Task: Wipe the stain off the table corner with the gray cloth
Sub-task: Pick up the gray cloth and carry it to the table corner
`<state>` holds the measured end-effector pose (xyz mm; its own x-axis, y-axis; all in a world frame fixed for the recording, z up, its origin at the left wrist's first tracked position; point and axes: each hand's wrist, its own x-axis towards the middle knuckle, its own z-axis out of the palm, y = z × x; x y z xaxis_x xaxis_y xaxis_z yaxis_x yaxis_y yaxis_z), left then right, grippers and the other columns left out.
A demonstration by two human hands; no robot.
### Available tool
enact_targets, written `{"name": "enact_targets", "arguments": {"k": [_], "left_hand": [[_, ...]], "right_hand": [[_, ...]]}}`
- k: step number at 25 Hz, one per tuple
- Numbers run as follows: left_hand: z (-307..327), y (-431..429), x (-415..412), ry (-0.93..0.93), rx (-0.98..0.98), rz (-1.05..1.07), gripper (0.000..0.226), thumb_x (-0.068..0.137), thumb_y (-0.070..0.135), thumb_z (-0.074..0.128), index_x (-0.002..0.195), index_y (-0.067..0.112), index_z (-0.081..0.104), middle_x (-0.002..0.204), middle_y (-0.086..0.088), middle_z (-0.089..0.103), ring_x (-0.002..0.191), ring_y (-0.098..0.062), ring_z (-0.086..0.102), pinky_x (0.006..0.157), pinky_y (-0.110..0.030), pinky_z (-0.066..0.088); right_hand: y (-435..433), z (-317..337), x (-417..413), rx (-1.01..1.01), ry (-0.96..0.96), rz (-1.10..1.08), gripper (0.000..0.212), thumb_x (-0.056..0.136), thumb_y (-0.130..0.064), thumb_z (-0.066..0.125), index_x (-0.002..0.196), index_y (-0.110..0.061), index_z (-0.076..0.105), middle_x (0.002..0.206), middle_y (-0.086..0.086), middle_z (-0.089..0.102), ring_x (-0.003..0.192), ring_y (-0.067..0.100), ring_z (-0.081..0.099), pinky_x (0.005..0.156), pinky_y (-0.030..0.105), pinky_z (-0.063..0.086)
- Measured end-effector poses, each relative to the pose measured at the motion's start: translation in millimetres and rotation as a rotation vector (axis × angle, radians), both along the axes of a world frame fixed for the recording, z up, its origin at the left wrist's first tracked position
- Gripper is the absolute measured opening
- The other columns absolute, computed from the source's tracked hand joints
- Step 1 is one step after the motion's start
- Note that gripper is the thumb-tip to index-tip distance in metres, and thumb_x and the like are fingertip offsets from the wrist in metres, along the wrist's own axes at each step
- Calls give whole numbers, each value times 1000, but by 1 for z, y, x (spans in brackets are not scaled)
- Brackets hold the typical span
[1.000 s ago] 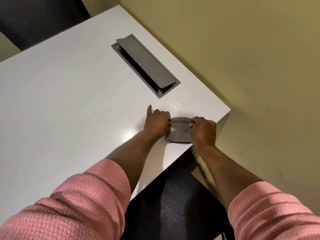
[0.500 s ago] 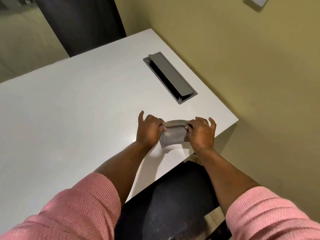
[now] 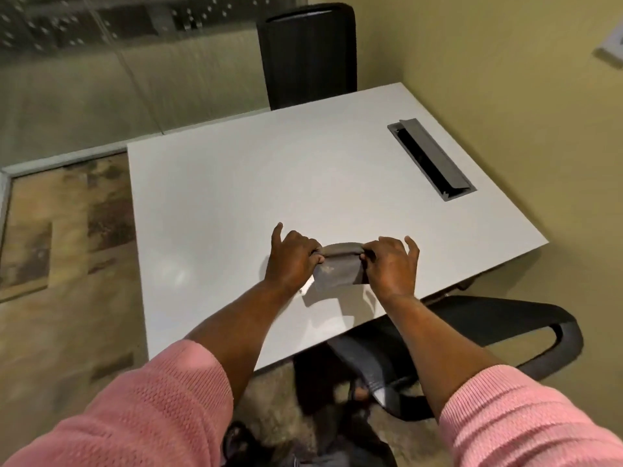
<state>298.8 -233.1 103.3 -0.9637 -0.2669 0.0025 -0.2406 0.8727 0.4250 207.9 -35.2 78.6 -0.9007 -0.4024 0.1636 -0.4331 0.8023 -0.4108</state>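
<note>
Head view: my left hand (image 3: 292,261) and right hand (image 3: 391,264) each keep a closed grip pinching one end of the folded gray fabric cloth (image 3: 338,266), held above the white rectangular bench (image 3: 236,197) near its front edge, pink knit sleeves (image 3: 151,406) below.

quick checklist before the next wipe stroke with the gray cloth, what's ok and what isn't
1. Cloth held: ok. The left hand and right hand each pinch one end of the gray cloth.
2. Cloth on the surface: cannot tell. Its shadow below suggests it is lifted off the white table.
3. Stain located: cannot tell. No stain is clearly visible on the tabletop.
4. Cloth at the corner: not ok. It is near the front edge, and the near right corner lies well to its right.
5. Path clear: ok. The gray cable hatch sits farther back, its flap raised.
</note>
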Motion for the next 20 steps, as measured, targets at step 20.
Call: {"name": "enact_targets", "arguments": {"k": [20], "left_hand": [[-59, -135, 298, -126, 168, 284, 13, 96, 34, 69, 101, 28, 79, 102, 9, 77, 118, -14, 56, 126, -43, -3]], "right_hand": [[-149, -45, 255, 362, -197, 365, 18, 96, -25, 58, 106, -28, 72, 98, -8, 75, 112, 17, 63, 122, 45, 14]]}}
